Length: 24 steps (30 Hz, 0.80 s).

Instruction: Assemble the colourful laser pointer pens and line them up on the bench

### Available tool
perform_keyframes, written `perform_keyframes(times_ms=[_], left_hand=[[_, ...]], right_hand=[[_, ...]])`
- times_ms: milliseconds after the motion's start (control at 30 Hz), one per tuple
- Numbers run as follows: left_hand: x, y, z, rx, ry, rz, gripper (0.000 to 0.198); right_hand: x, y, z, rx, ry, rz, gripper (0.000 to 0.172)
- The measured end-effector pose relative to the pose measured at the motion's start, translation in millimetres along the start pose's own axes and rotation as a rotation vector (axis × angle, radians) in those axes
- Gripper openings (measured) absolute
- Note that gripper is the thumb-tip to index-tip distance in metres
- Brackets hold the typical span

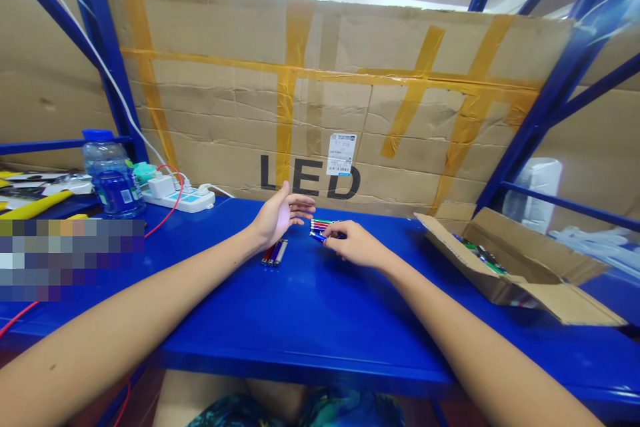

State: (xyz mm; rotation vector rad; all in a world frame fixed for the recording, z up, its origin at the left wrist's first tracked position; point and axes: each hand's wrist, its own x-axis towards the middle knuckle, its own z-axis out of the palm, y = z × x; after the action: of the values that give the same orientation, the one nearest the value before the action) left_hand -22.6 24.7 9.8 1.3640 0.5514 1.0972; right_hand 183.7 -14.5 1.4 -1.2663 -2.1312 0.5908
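Observation:
My left hand (277,217) is raised over the table with its fingers stretched out and nothing in them. Just below it lie a few slim pen-shaped tubes (275,253) side by side, red, dark blue and silver, with metal ends. My right hand (359,245) pinches a blue pen-shaped tube (318,237) whose silver end points left. Right behind that tube, a row of similar tubes (319,223) in green, red and other colours is partly hidden by my right fingers. What exactly the tubes are cannot be made out.
An open cardboard box (490,280) with several more tubes (483,255) stands at right on the blue table (300,327). Left are a bottle (113,177), a white power strip (187,200) and a red cable (173,207). A taped cardboard panel (230,120) closes off the back.

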Motion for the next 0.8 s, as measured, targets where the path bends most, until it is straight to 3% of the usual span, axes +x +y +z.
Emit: perform_keyframes(times_ms=[800], left_hand=[[1.8, -1.5, 0.0, -0.080, 0.004, -0.038, 0.073]], right_hand=[[-1.7, -6.6, -5.1, -0.026, 0.009, -0.013, 0.023]])
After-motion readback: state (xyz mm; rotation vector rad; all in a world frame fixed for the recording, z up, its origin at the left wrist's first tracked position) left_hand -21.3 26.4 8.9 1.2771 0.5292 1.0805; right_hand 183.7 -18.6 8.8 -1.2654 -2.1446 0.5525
